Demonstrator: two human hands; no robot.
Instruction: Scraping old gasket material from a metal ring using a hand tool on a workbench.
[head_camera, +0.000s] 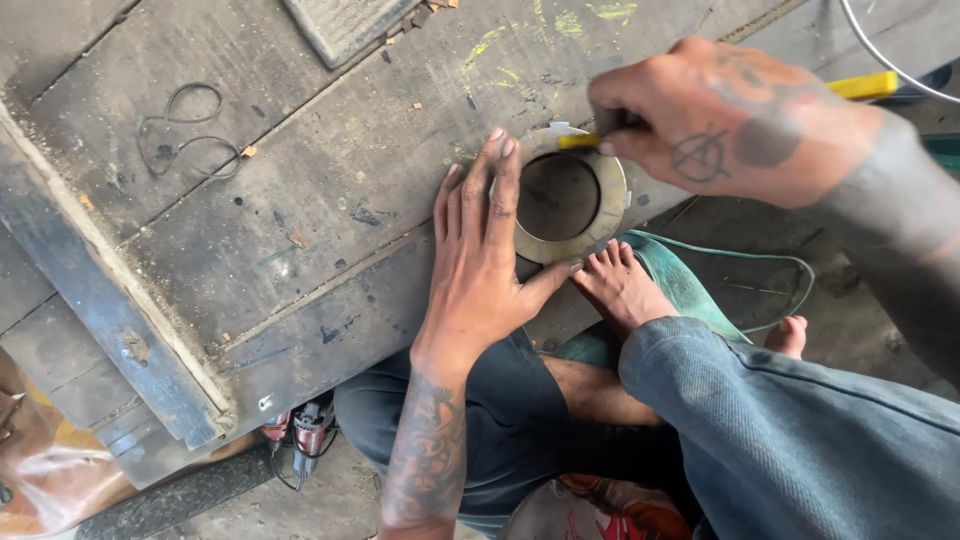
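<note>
plate: big grey steel sheet (330, 200) flat on the floor, scuffed, with yellow chalk scribbles near the top. It takes up most of the view, and the person is crouched at its edge.
beam: a blue-grey metal bar (110, 290) runs diagonally along the plate's left side.
legs: dark shorts, one bare foot (620, 285) touching the plate's edge just below the ring, on a green strap.
left hand: (480, 260) flat, fingers together and stretched out, pressed against the ring's left rim, thumb hooked under its lower edge. Looks like it's pinning the ring so it can't slide.
right hand: (725, 120) pinched shut on a yellow marker, tip at the ring's top rim.
ring: flat metal ring (600, 215) lying on the plate, between the two hands.
marker: yellow stick (580, 141), probably chalk or a paint pen.
step: I'd say tracing round the ring onto the plate, only just begun at the top.
next: going by this, the marker has to follow the rim while the left hand keeps the ring dead steady.
wire: a thin loop (185, 130) lies well off to the left.
</note>
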